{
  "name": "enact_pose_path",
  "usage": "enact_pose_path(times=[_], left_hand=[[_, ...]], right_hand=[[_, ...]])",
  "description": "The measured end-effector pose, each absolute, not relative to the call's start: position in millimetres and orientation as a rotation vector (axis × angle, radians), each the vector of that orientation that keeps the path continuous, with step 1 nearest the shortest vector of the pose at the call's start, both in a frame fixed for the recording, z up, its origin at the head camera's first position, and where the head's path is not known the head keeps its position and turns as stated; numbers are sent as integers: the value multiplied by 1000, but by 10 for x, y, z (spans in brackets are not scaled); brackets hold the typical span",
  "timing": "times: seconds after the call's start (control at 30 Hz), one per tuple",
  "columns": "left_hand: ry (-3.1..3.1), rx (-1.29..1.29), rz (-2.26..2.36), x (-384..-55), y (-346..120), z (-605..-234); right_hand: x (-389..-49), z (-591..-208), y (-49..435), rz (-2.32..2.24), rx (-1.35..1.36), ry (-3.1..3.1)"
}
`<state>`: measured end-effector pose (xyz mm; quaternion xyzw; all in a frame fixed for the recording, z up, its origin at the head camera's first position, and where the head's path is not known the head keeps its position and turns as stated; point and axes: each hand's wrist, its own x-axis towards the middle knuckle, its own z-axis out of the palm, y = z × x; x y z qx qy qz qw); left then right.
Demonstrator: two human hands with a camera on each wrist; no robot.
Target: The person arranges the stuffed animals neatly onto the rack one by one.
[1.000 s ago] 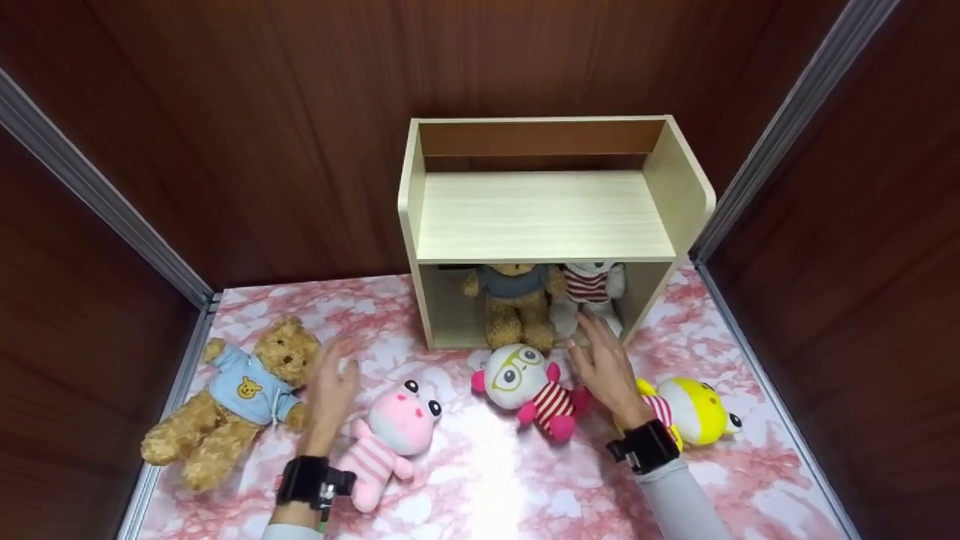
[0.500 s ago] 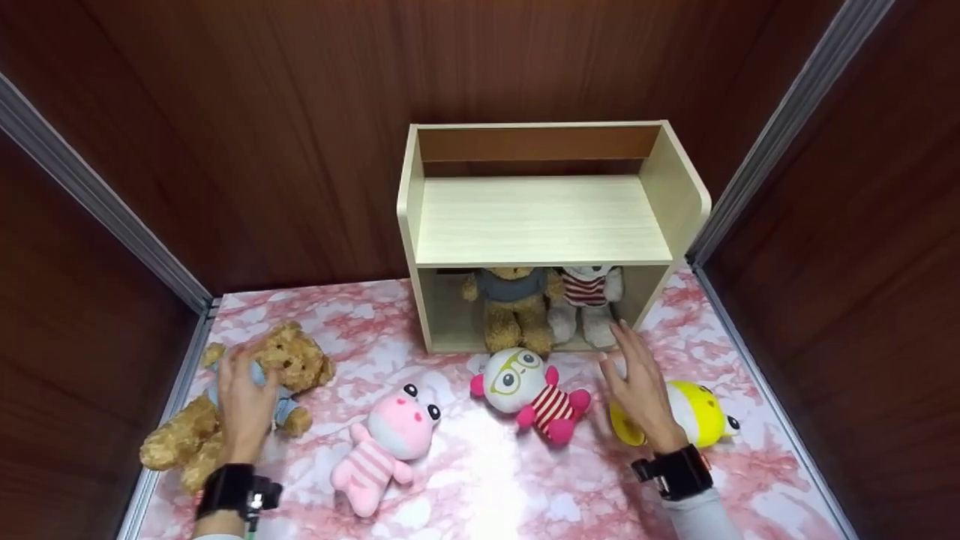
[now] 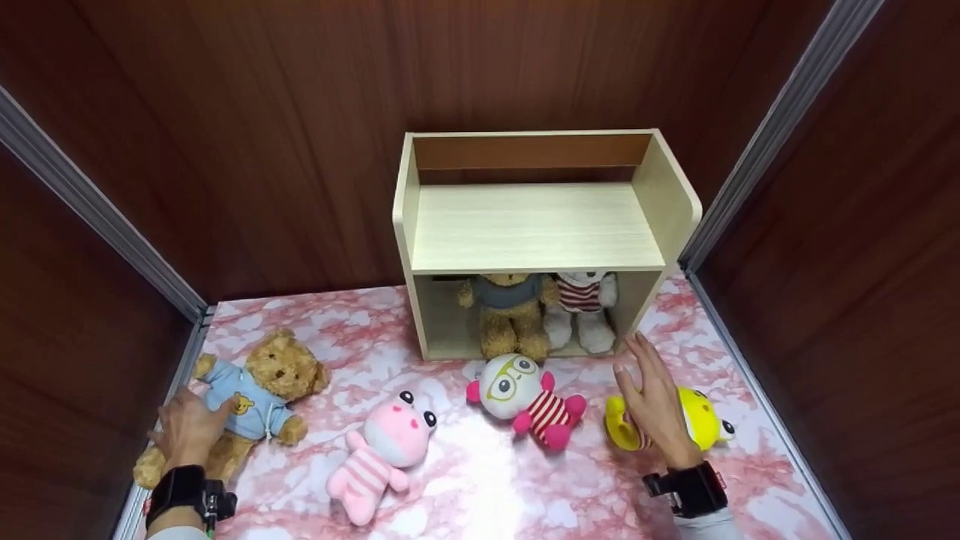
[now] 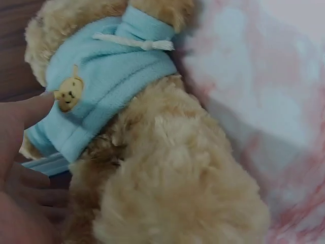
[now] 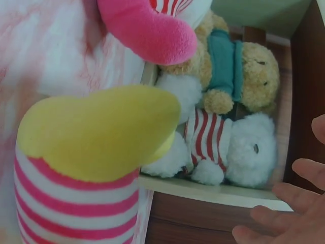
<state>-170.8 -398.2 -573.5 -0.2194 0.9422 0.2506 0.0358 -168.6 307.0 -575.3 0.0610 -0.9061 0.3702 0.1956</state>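
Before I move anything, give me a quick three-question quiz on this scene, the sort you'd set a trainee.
1. Which toy is the left grip nearest to? A) the yellow toy; B) the bear in the light-blue top; C) the pink toy.
2. True or false: the toy with glasses lies in front of the shelf unit.
3. Which two toys are inside the lower compartment?

Key:
1. B.
2. True.
3. The brown bear in the darker top and the white bear.
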Motion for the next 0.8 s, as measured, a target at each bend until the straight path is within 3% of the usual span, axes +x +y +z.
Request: enact_pose_path(times=[0.37, 0.8], left_hand=[[2684, -823, 823, -1523, -3992, -5923], [2696, -821, 1230, -1359, -3888, -6132]], right_hand=[[-1650, -5780, 3147, 1102, 117, -2421], [-1649, -5797, 3135, 1134, 118, -2406]])
